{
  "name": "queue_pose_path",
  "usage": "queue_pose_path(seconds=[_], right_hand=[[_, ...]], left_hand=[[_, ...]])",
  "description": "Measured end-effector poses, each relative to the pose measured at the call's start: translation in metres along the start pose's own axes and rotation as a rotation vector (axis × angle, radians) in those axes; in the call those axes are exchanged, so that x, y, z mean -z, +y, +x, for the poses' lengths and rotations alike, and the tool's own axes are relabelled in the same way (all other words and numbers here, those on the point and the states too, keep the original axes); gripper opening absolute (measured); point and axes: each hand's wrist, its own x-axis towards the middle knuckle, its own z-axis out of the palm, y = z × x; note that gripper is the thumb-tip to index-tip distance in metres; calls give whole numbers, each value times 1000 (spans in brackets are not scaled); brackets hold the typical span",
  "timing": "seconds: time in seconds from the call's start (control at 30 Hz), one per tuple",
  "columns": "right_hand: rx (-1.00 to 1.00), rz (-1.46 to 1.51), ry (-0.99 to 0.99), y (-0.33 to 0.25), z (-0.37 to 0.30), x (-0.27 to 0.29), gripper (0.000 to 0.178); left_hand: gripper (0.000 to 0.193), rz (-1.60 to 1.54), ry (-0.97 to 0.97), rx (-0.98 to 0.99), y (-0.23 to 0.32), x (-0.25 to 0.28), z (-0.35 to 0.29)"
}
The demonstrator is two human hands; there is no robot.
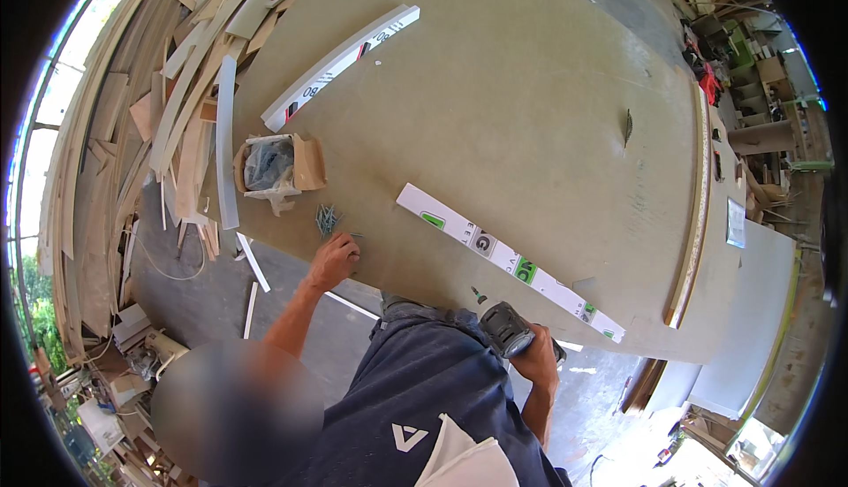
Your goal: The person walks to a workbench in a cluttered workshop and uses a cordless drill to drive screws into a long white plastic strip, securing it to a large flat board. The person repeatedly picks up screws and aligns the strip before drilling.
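My right hand [536, 359] grips a black cordless drill [505, 329] by its handle, close to my body at the table's near edge. A bit with a green band points up and left from its chuck. Over the near left edge of the table, my left hand [334, 262] has its fingers curled together. What they hold, if anything, is too small to make out. Just beyond them lies a small pile of screws [327, 218], and one loose screw [356, 236] shows beside the fingers. A long white printed strip [512, 263] lies diagonally between my hands, beyond the drill.
An opened cardboard box [309, 164] with a plastic bag inside stands behind the screws. Another white printed profile [340, 69] lies farther back on the large brownish table [495, 107]. Stacked boards [190, 72] line the left side. A long narrow strip [698, 213] runs along the right.
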Motion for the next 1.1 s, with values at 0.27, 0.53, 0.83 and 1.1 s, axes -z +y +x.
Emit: queue_pose_path(seconds=[0.27, 0.53, 0.83, 1.1], right_hand=[[45, -102, 9, 1, 8, -15, 46], [-99, -171, 65, -46, 45, 1, 35], [24, -306, 38, -97, 108, 54, 27], [102, -379, -19, -122, 128, 66, 32]], left_hand=[[11, -163, 232, 109, -3, 1, 4], [14, -841, 471, 343, 52, -19, 93], [12, -659, 108, 75, 53, -4, 143], [6, -600, 80, 70, 49, -9, 145]])
